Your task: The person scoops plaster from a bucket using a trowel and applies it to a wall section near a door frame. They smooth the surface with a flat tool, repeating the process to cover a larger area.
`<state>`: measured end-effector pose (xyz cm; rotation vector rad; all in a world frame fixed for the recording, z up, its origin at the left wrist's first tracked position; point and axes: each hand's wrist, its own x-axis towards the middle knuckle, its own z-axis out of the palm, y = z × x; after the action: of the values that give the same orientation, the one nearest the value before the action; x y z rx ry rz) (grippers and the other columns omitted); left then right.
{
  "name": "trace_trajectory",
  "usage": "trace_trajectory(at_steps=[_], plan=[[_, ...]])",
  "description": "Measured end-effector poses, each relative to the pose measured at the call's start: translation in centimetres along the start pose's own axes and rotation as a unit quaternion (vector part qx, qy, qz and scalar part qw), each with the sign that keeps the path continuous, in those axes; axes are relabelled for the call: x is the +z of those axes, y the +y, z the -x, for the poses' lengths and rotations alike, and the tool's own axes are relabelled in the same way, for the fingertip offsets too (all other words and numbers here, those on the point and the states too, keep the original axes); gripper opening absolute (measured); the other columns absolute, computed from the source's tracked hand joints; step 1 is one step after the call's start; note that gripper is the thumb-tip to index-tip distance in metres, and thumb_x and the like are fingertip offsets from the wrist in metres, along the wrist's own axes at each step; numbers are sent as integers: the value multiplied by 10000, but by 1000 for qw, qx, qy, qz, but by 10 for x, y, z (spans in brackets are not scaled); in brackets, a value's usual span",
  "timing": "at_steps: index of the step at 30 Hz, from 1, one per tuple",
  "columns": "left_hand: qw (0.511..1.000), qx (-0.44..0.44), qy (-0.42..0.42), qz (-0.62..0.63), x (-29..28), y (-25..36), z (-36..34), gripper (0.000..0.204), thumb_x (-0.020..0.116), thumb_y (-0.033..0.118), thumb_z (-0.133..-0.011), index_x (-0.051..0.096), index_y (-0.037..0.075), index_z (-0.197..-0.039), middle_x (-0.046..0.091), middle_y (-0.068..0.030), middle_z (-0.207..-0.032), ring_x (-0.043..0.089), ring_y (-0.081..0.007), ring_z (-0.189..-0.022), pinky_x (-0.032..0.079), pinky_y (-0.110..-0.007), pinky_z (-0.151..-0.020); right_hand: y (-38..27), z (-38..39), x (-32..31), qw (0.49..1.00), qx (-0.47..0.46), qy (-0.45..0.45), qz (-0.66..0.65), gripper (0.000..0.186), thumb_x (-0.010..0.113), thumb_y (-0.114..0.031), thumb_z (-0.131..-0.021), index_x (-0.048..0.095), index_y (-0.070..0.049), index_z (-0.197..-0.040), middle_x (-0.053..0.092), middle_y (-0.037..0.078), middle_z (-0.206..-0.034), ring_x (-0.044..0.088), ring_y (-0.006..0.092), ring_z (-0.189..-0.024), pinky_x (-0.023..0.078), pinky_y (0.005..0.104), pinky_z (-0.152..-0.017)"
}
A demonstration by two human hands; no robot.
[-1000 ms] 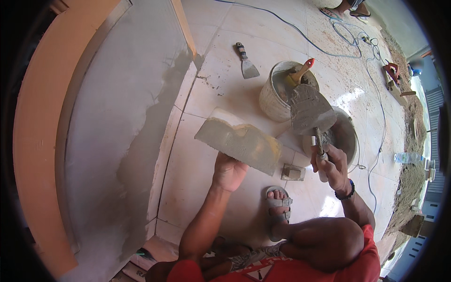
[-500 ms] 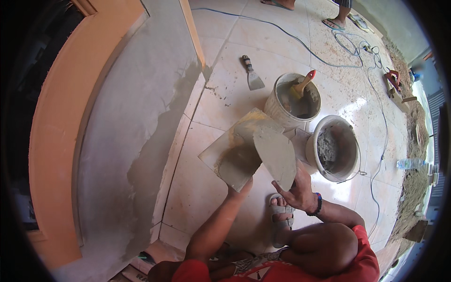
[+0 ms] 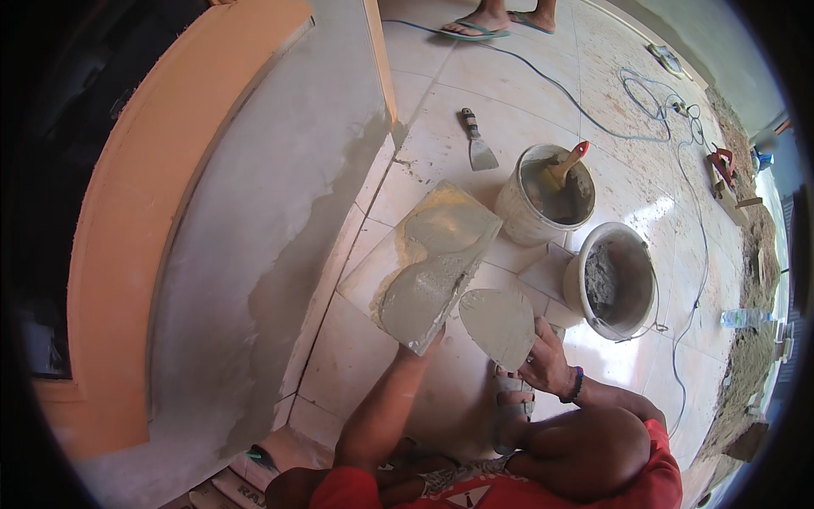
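My left hand (image 3: pixel 434 344) supports a square plasterer's hawk (image 3: pixel 363 282) from beneath; the board hides most of its fingers. Wet grey plaster (image 3: pixel 422 293) covers much of the hawk's top, in a smooth layer with a thicker lump near my side. Just right of the board, my right hand (image 3: pixel 549 366) is closed on a trowel (image 3: pixel 498 329), whose broad rounded blade is coated in grey and stands apart from the hawk's edge. The trowel's handle is hidden in my grip. To my left, the low grey wall (image 3: pixel 229 212) has a darker damp band along its base.
Beyond the hawk stands a bucket (image 3: pixel 511 212) holding a red-tipped brush (image 3: pixel 566 165). Beside it sits a pail (image 3: pixel 577 284) of grey mortar. A putty knife (image 3: pixel 482 153) lies on the tiles. A cable (image 3: pixel 543 75) crosses the floor; another person's sandalled feet (image 3: pixel 483 24) stand at the far edge.
The trowel has come off the hawk, moving down and toward me, leaving the plaster surface in view. The other person's feet have shifted left and nearer. My view has turned slightly left.
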<state>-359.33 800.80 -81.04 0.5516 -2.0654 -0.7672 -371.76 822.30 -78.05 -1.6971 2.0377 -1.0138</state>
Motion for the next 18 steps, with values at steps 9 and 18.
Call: trace_trajectory(at_steps=[9,18], plan=[[985,-35,32,164,-15,-19,-1,272,613,151,-882,571,61,-1135,596,-49,-1111,567,-207,-1024,463,-370,-893,-1,-17,-79,985,121,102,67,319,594,18,-725,584,13,-1044,550,169,-821,563,362,-732,464,403,-622],[953,-149,27,263,-13,-14,-3,230,636,141,-851,618,56,-1064,628,-90,-1039,585,-262,-974,455,-397,-868,12,-37,-98,984,51,118,126,342,636,42,-721,607,-10,-1057,551,129,-775,575,291,-652,465,373,-582]])
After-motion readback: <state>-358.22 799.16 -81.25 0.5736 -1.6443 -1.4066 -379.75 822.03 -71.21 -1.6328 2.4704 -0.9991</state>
